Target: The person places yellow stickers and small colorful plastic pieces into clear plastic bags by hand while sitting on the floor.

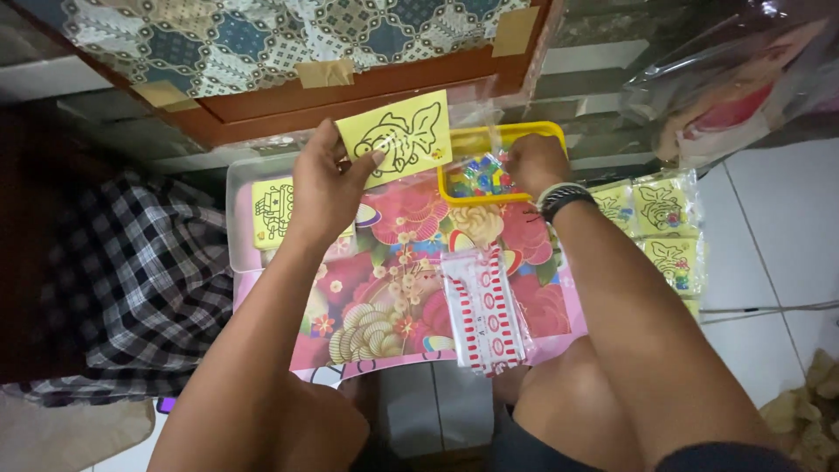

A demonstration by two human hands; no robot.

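My left hand holds up a yellow card with a black fish outline, thumb on its lower edge. My right hand, with beaded bands on the wrist, reaches into a yellow tray holding small colourful pieces in clear bags; its fingers are closed on something there that I cannot make out. Both work over a pink flowered board resting on my knees. A clear bag with red and white printed stripes lies on the board near my right forearm.
Another yellow picture card lies in a clear container at left. Packed yellow cards in clear sleeves sit at right on the white tiled floor. A checked cloth lies at left. A wooden frame with patterned fabric stands ahead.
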